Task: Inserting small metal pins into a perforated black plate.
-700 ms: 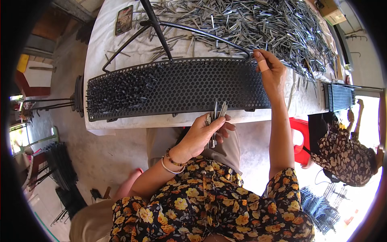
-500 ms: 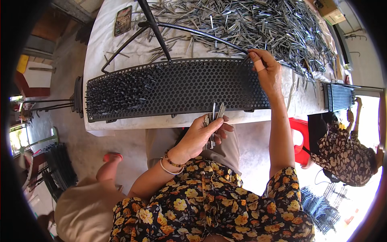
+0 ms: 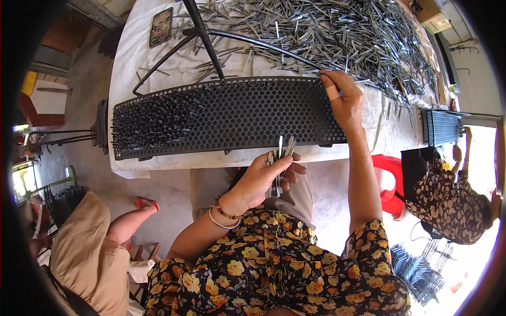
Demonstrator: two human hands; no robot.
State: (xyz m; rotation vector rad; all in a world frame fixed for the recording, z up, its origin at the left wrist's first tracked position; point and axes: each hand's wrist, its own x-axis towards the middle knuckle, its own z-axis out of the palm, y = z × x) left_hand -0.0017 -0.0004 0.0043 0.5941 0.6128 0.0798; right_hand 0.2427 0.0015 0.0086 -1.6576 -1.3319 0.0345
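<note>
In my left hand (image 3: 258, 178), closed in front of the panel's near edge, is a small bunch of thin metal strips (image 3: 281, 143) whose ends stick up past the thumb. The black perforated panel (image 3: 253, 113) lies lengthwise along the table's near side. Many dark strips (image 3: 150, 118) stand packed in its left part, while rows of bare holes show further right. At the panel's far right corner, my right hand (image 3: 345, 102) has its thumb and fingers pinched together, with a pale band around one finger. Whatever lies between those fingertips is hidden.
A broad heap of loose metal strips (image 3: 337, 34) covers the table's far side. A black rod frame (image 3: 203, 32) rises behind the panel, near a phone (image 3: 161, 27). One person (image 3: 87, 253) is at left; another (image 3: 456, 203) works at right beside a red chair (image 3: 387, 181).
My right hand has moved slightly left and nearer along the panel's right end. My left hand stays put with its strips. The person at left has shifted further left.
</note>
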